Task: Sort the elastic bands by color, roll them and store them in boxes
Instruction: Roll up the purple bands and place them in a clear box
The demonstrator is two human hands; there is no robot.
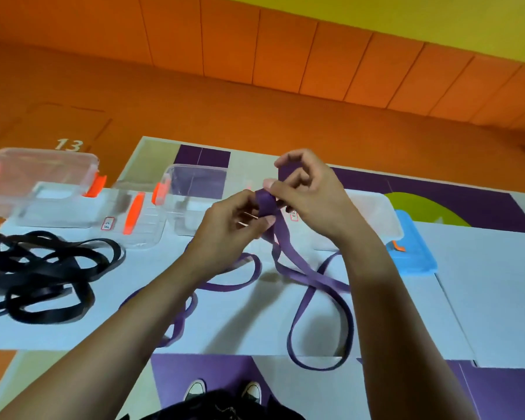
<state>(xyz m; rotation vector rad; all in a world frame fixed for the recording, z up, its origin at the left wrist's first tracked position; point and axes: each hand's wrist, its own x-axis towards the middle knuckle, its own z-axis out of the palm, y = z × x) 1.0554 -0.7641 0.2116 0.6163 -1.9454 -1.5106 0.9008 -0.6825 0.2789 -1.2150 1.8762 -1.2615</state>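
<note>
- We see both hands lifted above the table, meeting on one purple band.
- The left hand pinches a small, just-started roll of the band between thumb and fingers.
- The right hand pinches the same band just above that roll, fingers curled.
- Below the grip, the rest of the band hangs down and loops loosely on the table.
- Well left of the grip lies a tangled black band.
- Just behind the grip stands a clear box; to the right lies a blue lid.

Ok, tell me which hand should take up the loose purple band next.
Probably left: the left hand grips the roll from below, where the purple band drops away, while the right hand pinches its top.
</note>
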